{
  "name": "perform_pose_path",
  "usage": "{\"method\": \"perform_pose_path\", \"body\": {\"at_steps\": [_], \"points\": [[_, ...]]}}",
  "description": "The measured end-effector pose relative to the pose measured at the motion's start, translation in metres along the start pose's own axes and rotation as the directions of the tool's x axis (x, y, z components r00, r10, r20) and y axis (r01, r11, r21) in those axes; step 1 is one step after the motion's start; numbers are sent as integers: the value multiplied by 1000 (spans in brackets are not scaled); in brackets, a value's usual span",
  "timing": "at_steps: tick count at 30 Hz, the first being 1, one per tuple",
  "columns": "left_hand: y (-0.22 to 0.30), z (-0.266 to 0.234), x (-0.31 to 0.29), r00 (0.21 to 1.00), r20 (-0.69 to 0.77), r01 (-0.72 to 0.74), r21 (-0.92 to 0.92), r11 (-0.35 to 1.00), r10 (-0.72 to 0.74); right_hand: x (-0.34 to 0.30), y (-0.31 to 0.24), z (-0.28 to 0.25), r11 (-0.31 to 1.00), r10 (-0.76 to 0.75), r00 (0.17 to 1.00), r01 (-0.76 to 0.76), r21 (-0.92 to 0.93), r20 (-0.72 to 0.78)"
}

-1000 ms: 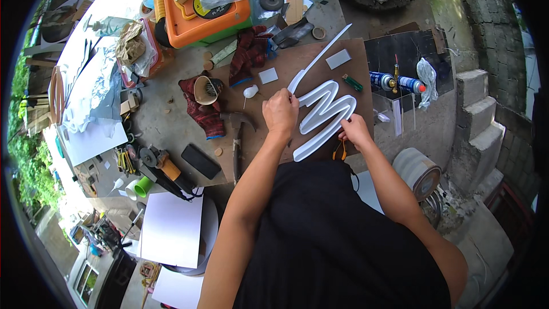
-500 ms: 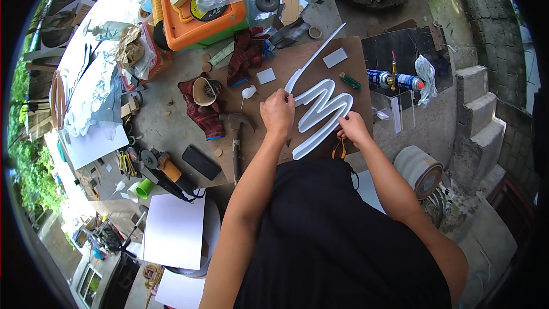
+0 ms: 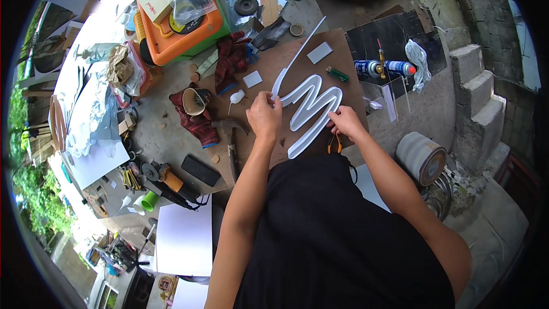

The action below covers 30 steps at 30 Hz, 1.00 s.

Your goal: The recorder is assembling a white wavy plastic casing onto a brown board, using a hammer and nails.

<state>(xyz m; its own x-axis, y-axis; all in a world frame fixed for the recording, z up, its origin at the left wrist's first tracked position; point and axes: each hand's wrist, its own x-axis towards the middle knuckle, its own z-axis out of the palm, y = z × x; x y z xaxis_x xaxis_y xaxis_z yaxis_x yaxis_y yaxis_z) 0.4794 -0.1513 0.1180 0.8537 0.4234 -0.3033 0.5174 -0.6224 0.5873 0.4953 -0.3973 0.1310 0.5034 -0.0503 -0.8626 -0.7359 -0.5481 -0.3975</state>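
A white zigzag piece (image 3: 315, 115) with raised edges, shaped like a slanted letter, lies on a brown board (image 3: 346, 51) in front of me. From its upper left a thin white strip (image 3: 301, 47) runs up and away to a narrow tip. My left hand (image 3: 265, 115) is closed, pinching the strip near where it meets the zigzag. My right hand (image 3: 346, 122) pinches the zigzag's right edge between thumb and fingers. Just below that hand, orange-handled pliers (image 3: 334, 144) are partly visible. A green lighter (image 3: 337, 74) and two small white blocks rest farther up the board.
Left of my hands are a hammer (image 3: 230, 137), a white bottle with a thin nozzle (image 3: 236, 98), a paper cup (image 3: 195, 102) and a black phone (image 3: 201, 170). An angle grinder (image 3: 162, 175) lies farther left. An orange toolbox (image 3: 180, 31) stands at the back; blue gas canisters (image 3: 384, 68) are at right.
The whole scene has shifted slightly left in view. Both hands keep their grip on the white piece, with only slight movement against it.
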Motion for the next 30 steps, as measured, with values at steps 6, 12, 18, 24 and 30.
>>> {"method": "perform_pose_path", "body": {"at_steps": [6,12,18,24,30], "points": [[0,2,0,999,2,-49,55,997,49,8,5,2,999,32,999,-32,3,20],[-2,9,4,983,-52,-166,155,974,176,7,9,6,999,9,1000,-9,36,-2],[5,0,2,988,-48,-139,140,980,147,-6,1,0,999,-15,1000,15,50,0],[3,-3,1,992,-59,-108,83,991,113,-4,0,-1,1000,18,1000,-18,5,19],[-19,-15,-9,988,-123,-97,6,995,97,-8,-1,-4,1000,10,1000,-10,-6,-10]]}}
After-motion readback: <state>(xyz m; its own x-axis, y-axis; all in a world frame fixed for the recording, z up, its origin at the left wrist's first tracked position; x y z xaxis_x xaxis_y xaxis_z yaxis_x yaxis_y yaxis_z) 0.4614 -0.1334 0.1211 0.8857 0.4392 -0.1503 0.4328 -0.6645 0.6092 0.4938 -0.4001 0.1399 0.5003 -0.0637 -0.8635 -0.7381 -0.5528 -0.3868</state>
